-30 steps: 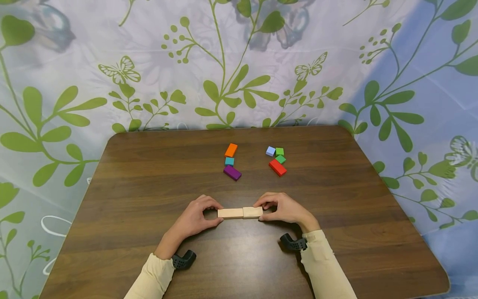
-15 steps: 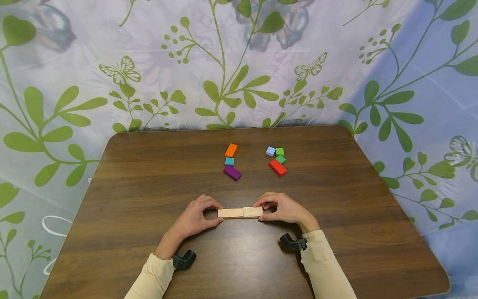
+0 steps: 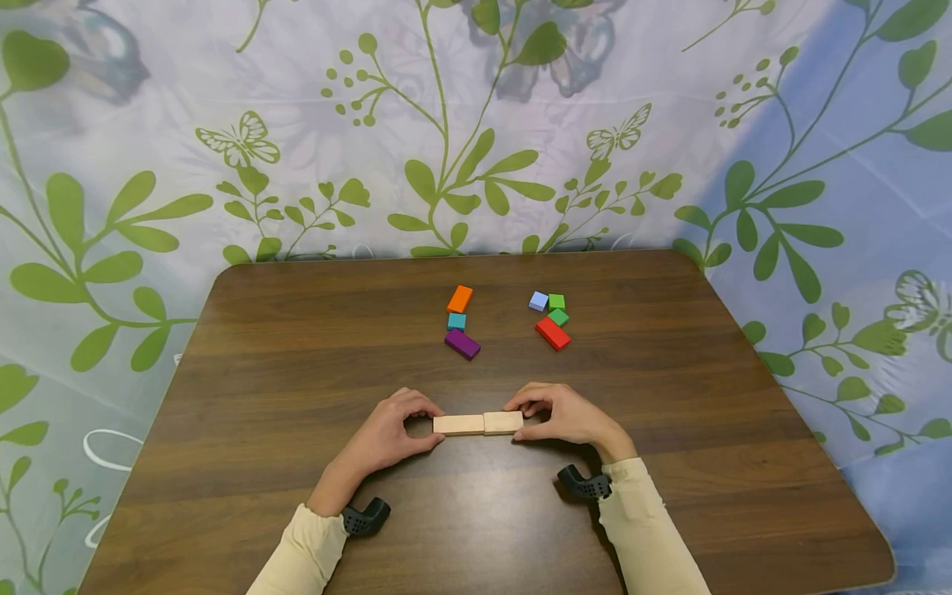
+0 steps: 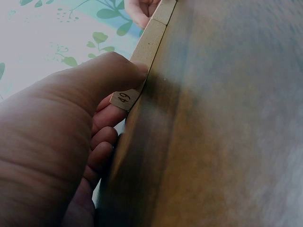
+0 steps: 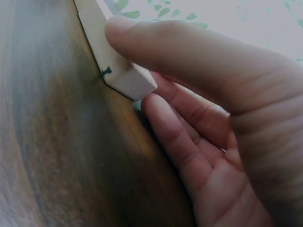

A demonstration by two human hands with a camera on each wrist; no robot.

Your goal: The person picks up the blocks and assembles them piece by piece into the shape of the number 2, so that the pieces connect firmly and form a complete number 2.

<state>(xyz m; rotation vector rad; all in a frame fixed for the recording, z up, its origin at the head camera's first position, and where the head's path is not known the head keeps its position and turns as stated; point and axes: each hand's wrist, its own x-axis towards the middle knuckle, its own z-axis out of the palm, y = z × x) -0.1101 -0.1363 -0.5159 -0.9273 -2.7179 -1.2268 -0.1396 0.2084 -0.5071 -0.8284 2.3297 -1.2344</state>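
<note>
Two plain wooden blocks lie end to end on the brown table in the head view. My left hand (image 3: 390, 430) pinches the left wooden block (image 3: 459, 425) near its outer end, thumb on the near side and fingers behind. At the other end, my right hand (image 3: 568, 417) pinches the right wooden block (image 3: 503, 422) in the same way. The left wrist view shows the number 49 on the end of the left block (image 4: 122, 98). A small dark mark shows on the right block (image 5: 97, 40) in the right wrist view.
Farther back on the table (image 3: 297, 330) lie an orange block (image 3: 459, 299), a teal block (image 3: 457, 322) and a purple block (image 3: 463, 344). To their right are a light blue block (image 3: 539, 301), two green blocks (image 3: 557, 302) and a red block (image 3: 553, 333). A patterned cloth (image 3: 476, 124) hangs behind.
The right hand's fingertips have shifted very slightly left along the block. Otherwise the hands and blocks stay where they were.
</note>
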